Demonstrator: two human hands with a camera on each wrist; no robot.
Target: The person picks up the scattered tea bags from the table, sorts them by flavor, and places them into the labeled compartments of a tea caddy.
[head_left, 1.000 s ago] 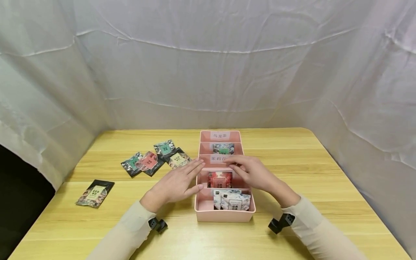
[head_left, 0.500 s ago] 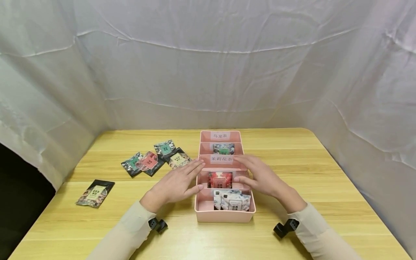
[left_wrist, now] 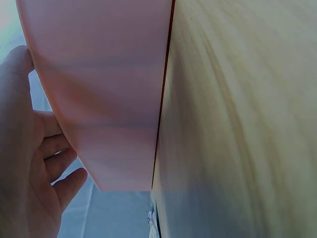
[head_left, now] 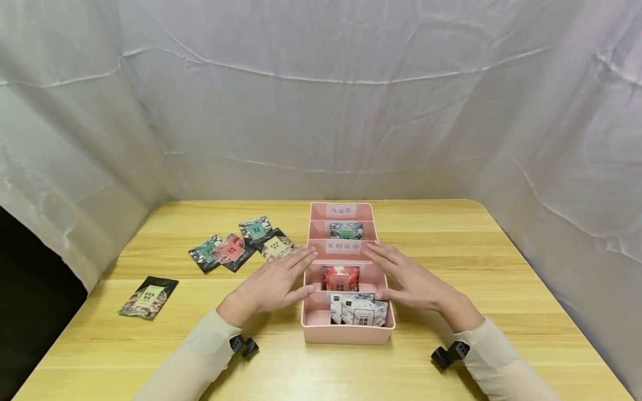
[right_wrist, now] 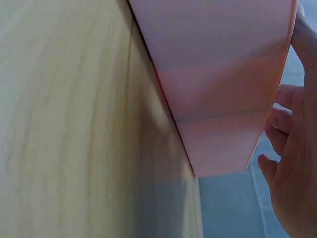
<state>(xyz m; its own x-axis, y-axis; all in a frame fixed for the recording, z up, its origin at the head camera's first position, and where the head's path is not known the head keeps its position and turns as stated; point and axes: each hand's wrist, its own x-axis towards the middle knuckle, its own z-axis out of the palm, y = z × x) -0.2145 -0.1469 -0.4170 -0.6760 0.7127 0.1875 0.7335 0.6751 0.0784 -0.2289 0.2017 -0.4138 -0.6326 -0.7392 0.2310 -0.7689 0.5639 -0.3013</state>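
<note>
A pink divided box (head_left: 346,335) stands lengthwise on the table in the head view. My left hand (head_left: 268,284) rests along its left rim, fingers extended and thumb apart. On the right rim lies my right hand (head_left: 413,281), also with straight fingers and nothing held. Inside the box, a green-labelled sachet (head_left: 346,229) stands in a rear compartment and a red sachet (head_left: 340,277) in a middle one. White patterned sachets (head_left: 363,313) lean in the front compartment. In both wrist views, fingertips touch the upper edge of the box's side wall (left_wrist: 99,89).
Left of the box, green-labelled sachets (head_left: 256,227), a red-labelled sachet (head_left: 232,249) and a yellow-labelled sachet (head_left: 276,246) lie loosely overlapping. Another yellow-labelled black sachet (head_left: 149,297) lies apart, nearer the table's left edge. Paper labels with Chinese writing (head_left: 343,246) are stuck inside the box.
My right hand has drawn back rightward from over the middle of the box to its right rim, its fingers straightening. The left hand and the sachets stay in place.
</note>
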